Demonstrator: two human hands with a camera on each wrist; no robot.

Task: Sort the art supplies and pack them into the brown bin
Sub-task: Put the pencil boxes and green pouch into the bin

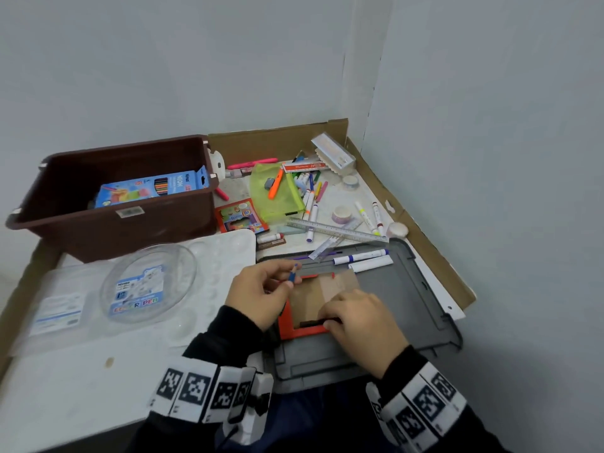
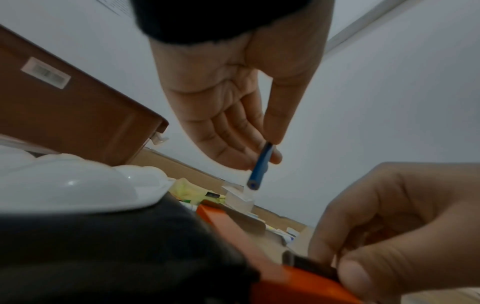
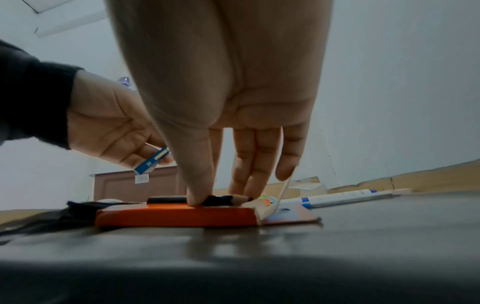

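The left hand [image 1: 258, 291] pinches a blue pencil [image 2: 259, 165] above an open orange box [image 3: 176, 216] on the gray lid [image 1: 408, 289]. The right hand [image 1: 362, 318] pinches a black pencil [image 3: 223, 200] in that box. The brown bin [image 1: 108, 223] sits to the left, behind.

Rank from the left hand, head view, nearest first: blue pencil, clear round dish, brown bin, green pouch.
1. blue pencil: pinched in the left hand.
2. clear round dish: to its left.
3. green pouch and brown bin: too close to call; pouch beyond, bin far-left.
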